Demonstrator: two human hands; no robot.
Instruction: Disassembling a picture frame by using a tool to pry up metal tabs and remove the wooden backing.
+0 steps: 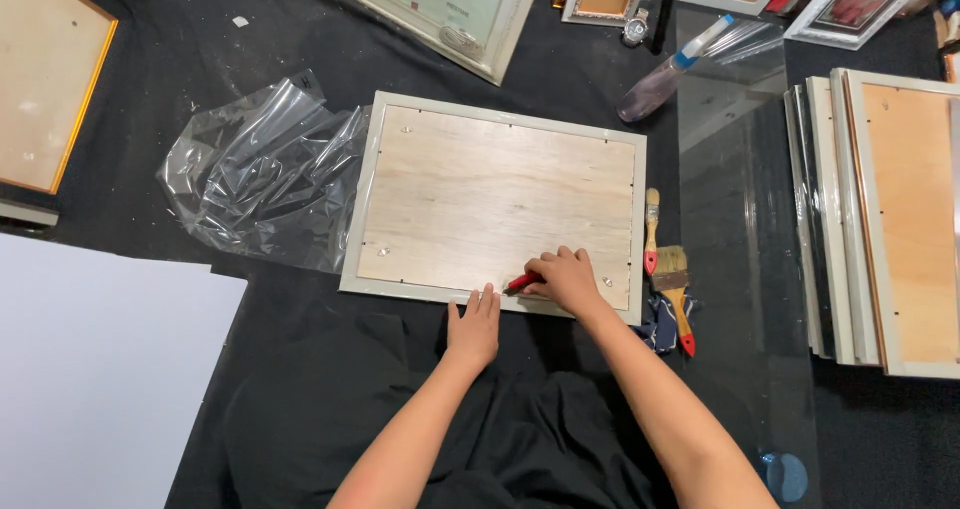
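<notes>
A picture frame [372, 189] lies face down on black cloth, its pale wooden backing board [490, 194] up. My right hand [565, 279] is closed around a small red-handled tool [520, 284], whose tip touches the board near the frame's near edge. Just to its left, my left hand [474, 327] lies flat with fingers together, pressing on the frame's near rim.
Crumpled clear plastic [265, 174] lies left of the frame. Two paintbrushes [672, 279] and a spray bottle [665, 69] sit to the right beside a glass sheet [740, 219]. Stacked frames [890, 219] stand further right, a white board [90, 369] at near left.
</notes>
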